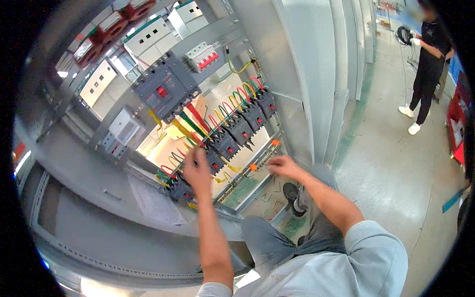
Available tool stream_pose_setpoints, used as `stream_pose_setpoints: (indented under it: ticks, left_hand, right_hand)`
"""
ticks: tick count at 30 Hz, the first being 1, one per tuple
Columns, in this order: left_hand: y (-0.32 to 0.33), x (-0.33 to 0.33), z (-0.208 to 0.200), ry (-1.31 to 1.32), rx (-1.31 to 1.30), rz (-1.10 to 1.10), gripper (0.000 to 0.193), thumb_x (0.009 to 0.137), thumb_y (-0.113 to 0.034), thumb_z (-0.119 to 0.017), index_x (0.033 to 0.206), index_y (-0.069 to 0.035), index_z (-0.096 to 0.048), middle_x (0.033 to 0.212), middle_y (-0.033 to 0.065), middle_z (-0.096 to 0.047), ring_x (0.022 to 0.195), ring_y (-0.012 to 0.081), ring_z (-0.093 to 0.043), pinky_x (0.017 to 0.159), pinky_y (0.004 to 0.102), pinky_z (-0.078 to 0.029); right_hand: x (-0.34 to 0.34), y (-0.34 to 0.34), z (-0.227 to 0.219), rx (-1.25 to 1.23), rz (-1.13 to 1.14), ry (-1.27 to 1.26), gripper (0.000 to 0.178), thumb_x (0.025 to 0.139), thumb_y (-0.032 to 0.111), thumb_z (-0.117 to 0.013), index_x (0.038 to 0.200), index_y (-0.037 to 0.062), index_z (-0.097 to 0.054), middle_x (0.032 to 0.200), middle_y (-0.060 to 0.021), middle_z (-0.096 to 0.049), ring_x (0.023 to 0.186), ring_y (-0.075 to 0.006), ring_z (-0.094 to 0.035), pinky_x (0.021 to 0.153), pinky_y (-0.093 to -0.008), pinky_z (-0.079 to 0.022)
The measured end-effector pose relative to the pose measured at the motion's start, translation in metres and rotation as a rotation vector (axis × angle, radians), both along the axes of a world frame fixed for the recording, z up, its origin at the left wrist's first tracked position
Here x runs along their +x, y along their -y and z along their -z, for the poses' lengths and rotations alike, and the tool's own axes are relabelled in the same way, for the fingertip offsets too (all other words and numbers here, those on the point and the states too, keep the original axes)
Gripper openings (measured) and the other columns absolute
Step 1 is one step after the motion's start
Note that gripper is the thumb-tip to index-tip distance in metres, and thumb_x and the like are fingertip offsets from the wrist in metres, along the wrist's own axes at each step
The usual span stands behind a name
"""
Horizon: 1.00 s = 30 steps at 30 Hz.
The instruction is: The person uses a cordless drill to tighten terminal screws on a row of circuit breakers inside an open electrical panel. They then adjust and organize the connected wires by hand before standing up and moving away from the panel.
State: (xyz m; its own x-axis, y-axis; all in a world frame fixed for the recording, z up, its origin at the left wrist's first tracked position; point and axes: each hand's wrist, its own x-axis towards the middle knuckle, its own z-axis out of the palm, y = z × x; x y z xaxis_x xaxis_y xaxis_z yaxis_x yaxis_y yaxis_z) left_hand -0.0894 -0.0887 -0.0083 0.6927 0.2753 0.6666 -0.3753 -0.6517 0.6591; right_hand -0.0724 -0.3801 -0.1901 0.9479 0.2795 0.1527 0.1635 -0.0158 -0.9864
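Note:
Inside the grey cabinet, my left hand (197, 170) is over the lower part of a slanting row of dark circuit breakers (238, 132). Its fingers are blurred, so any grip cannot be made out. Red, yellow and green wires (241, 99) loop from the tops of these breakers. Lower right, my right hand (285, 166) has its fingers pinched together beside an orange insulator (254, 168) on a metal bar; whatever it holds is too small to name. A larger breaker (165, 88) with a red switch sits above, with thick coloured cables below it.
Small red-and-white breakers (202, 58) are mounted higher up. A paper sheet (153, 200) lies on the lower left panel. Grey cabinet panels (297, 64) rise to the right. Wire scraps (269, 200) lie near my shoe. Another person (426, 64) stands at the far right, holding a black coil.

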Motion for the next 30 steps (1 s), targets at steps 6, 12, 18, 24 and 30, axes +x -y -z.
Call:
stream_pose_setpoints:
  ticks: [6, 12, 18, 24, 30]
  left_hand:
    - [0.070, -0.075, 0.179, -0.449, 0.291, 0.386, 0.033, 0.091, -0.022, -0.066, 0.117, -0.004, -0.071, 0.091, 0.0210, -0.073, 0.083, 0.0339, -0.071, 0.076, 0.0434, -0.054]
    - [0.048, -0.158, 0.305, -0.601, 0.333, 0.399, 0.030, 0.091, -0.019, -0.061, 0.115, -0.006, -0.073, 0.098, 0.0239, -0.071, 0.094, 0.0439, -0.067, 0.082, 0.0505, -0.052]
    - [0.025, -0.218, 0.312, -0.491, 0.314, 0.273, 0.026, 0.092, -0.018, -0.063, 0.111, -0.005, -0.074, 0.103, 0.0194, -0.072, 0.099, 0.0400, -0.065, 0.087, 0.0473, -0.052]
    - [0.058, -0.216, 0.267, -0.406, 0.305, 0.290, 0.022, 0.091, -0.017, -0.067, 0.108, -0.004, -0.073, 0.106, 0.0177, -0.072, 0.103, 0.0381, -0.066, 0.091, 0.0455, -0.053]
    - [0.064, -0.203, 0.257, -0.317, 0.489, 0.373, 0.028, 0.089, -0.018, -0.069, 0.113, -0.004, -0.070, 0.118, 0.0166, -0.070, 0.120, 0.0380, -0.061, 0.104, 0.0462, -0.048]
  right_hand:
    - [-0.120, 0.138, -0.020, 0.009, 0.412, 0.072, 0.023, 0.094, 0.019, -0.072, 0.101, -0.0037, -0.072, 0.086, -0.0070, -0.073, 0.083, -0.0126, -0.067, 0.076, -0.0296, -0.054]
    - [-0.201, 0.208, -0.017, -0.062, 0.785, 0.271, 0.019, 0.090, 0.016, -0.074, 0.095, -0.0027, -0.073, 0.084, -0.0092, -0.073, 0.076, -0.0139, -0.067, 0.069, -0.0306, -0.052]
    - [-0.201, 0.227, 0.089, -0.470, 0.847, 0.219, 0.019, 0.085, 0.018, -0.074, 0.090, -0.0003, -0.074, 0.085, -0.0166, -0.072, 0.079, -0.0295, -0.070, 0.072, -0.0393, -0.055]
    - [-0.184, 0.259, 0.194, -0.941, 0.792, 0.068, 0.020, 0.081, 0.025, -0.073, 0.090, 0.0086, -0.077, 0.092, -0.0150, -0.074, 0.086, -0.0343, -0.071, 0.077, -0.0471, -0.056]
    - [-0.200, 0.255, 0.152, -0.597, 0.820, 0.068, 0.024, 0.085, 0.028, -0.071, 0.091, 0.0059, -0.077, 0.089, -0.0165, -0.073, 0.084, -0.0353, -0.070, 0.075, -0.0452, -0.055]
